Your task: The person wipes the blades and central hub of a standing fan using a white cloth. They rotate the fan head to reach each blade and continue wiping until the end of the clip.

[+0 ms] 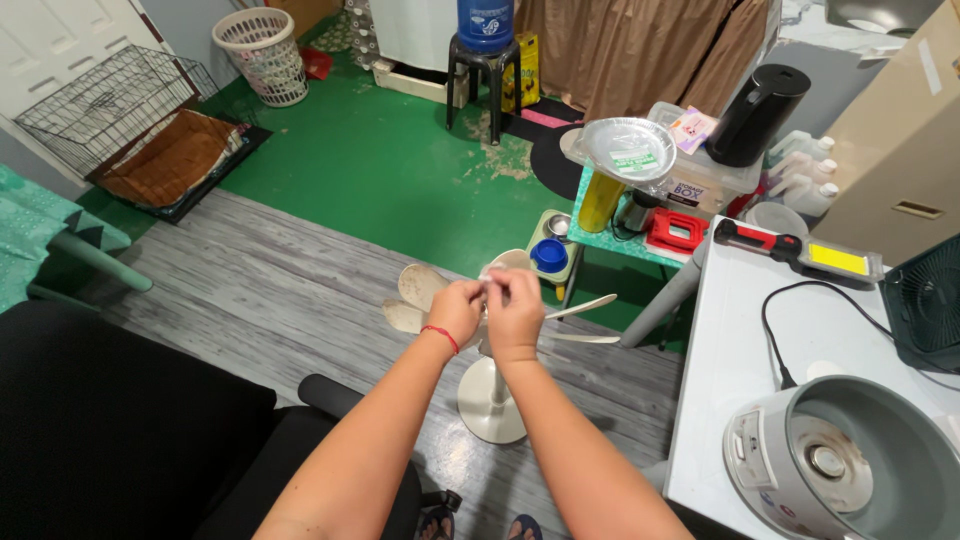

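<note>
cream fan blades [425, 285], green floor [390, 160]

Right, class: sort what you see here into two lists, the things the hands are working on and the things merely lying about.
In hand:
left hand
right hand
fan blades
fan stand

Lying about:
rice cooker
black kettle
laundry basket
wire pet cage
water bottle
silver plate

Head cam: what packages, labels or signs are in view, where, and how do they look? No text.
Yellow box: on the floor beside the black stool, upright, yellow with dark print.
Water jug label: on the blue jug atop the stool, pale patch.
Plate pack: on the teal shelf, round silver plates with a green-and-white sticker.
Plastic box label: on the clear lidded box, white rectangle.
</note>
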